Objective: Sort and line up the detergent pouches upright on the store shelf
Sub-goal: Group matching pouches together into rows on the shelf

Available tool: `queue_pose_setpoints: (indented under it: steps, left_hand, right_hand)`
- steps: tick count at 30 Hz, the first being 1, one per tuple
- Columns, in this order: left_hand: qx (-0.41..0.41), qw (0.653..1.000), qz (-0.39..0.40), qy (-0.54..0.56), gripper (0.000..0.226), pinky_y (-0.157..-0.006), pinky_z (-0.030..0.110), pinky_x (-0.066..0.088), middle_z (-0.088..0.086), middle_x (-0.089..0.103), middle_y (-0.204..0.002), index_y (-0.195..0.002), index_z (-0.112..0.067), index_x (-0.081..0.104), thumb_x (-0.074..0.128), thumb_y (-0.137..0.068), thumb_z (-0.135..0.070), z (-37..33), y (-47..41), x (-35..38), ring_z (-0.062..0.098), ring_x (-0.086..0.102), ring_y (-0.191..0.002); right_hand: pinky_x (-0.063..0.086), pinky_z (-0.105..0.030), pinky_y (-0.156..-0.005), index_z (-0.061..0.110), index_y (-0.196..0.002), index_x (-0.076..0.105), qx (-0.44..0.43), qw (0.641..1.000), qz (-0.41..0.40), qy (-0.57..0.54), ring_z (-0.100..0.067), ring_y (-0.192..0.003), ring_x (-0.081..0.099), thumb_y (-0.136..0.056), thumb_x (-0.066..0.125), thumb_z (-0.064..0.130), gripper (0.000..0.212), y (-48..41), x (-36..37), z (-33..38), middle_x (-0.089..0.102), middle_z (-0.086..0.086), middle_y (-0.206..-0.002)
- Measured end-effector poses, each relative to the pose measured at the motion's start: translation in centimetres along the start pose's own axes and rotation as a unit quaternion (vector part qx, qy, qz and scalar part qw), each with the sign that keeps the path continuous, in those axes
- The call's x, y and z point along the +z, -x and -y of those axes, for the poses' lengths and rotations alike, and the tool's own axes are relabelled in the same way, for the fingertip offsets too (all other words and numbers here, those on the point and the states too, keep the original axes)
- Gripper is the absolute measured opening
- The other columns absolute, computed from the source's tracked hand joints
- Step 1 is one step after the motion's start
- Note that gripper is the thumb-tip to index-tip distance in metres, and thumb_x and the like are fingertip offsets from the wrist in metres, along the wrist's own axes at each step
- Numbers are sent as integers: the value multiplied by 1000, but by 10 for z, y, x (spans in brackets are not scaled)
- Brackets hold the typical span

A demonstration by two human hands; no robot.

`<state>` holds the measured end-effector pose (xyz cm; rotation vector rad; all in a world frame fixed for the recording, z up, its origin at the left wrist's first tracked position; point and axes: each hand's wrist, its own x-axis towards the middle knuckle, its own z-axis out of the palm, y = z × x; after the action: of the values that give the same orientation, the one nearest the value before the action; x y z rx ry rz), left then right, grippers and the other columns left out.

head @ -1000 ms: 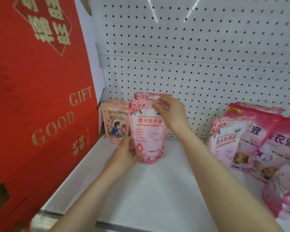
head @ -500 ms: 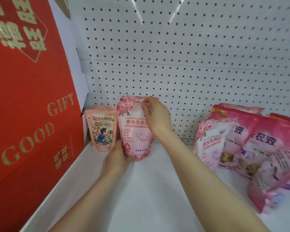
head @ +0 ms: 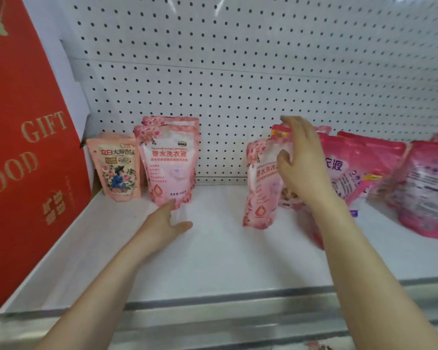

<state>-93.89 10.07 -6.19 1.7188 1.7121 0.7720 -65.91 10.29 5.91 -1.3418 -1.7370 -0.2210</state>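
The shelf point(head: 213, 261) is plain white, its front edge a grey strip. The back panel point(head: 263, 72) is white with a regular grid of small dark holes. At the shelf's back left corner, the small pouch point(head: 116, 168) is peach with a floral print and a blue figure; the pale pink pouch point(head: 168, 162) beside it carries red lettering and blossom borders. Toward the right edge, the magenta pouches point(head: 364, 157) show purple lettering. The red box point(head: 23, 160) bears gold letters.
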Motion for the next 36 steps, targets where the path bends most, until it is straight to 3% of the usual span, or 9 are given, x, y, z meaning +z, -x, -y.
queue_pose_setpoints:
  steps: [3,7,11,18,22,24,27,32,36]
  left_hand:
    - [14,1000,3,-23,82,-113,37,34,0,34,-155,-152,-21,23,68,-86,-41,-6,6,7,21,38,-139]
    - [22,999,-8,-33,80,-112,36,33,0,33,-155,-151,-22,25,68,-86,-39,-7,14,8,21,37,-139]
    - [18,998,-37,-49,76,-110,32,34,-1,38,-152,-149,-24,29,69,-86,-37,-4,24,-3,20,39,-137]
    - [2,998,-49,-32,100,-104,33,40,-7,42,-148,-149,-31,26,81,-68,-50,3,34,-25,17,43,-132]
    - [13,996,-83,30,98,-82,13,43,-22,52,-122,-132,-55,20,87,-61,-44,2,29,-26,2,54,-108]
    - [0,991,-128,41,102,-90,23,50,-21,55,-127,-127,-63,17,88,-56,-47,4,20,-24,6,57,-112]
    - [-31,987,-157,25,116,-94,40,52,-13,55,-135,-136,-50,10,86,-48,-51,6,8,-19,17,58,-119]
    - [-48,986,-162,-5,109,-92,39,51,-5,55,-135,-139,-32,18,86,-54,-48,5,-2,-10,23,57,-119]
    - [-45,985,-165,-12,110,-92,38,50,-4,55,-136,-142,-31,19,86,-56,-48,5,-2,-10,23,56,-120]
  right_hand:
    - [35,-46,-111,10,-131,57,-27,990,126,48,-33,-135,40,-90,64,17,41,-19,-7,-22,58,-10,-132]
    - [51,-40,-75,17,-83,70,-45,995,93,-2,-20,-81,61,-88,68,37,22,-34,-5,-11,67,5,-75]
    - [45,-30,-59,21,-79,70,-54,996,60,-41,-4,-54,51,-89,67,39,21,-30,18,17,59,12,-60]
    - [52,-37,-65,16,-83,72,-95,983,91,-126,-18,-60,56,-91,65,35,22,-38,82,84,64,2,-66]
    - [49,-34,-67,13,-85,72,-128,978,96,-137,-17,-67,57,-93,64,33,22,-48,113,118,64,5,-70]
    - [53,-36,-72,15,-89,73,-131,973,115,-151,-16,-76,64,-93,64,34,21,-53,122,124,70,4,-79]
    - [55,-36,-77,22,-92,71,-120,969,123,-176,-9,-89,68,-92,63,40,19,-56,123,118,72,10,-90]
    - [50,-33,-80,20,-104,64,-93,974,115,-169,-14,-102,65,-94,61,33,17,-50,120,88,70,8,-106]
    - [49,-36,-80,16,-112,60,-106,977,116,-147,-22,-102,62,-97,56,28,20,-46,124,88,61,-1,-115]
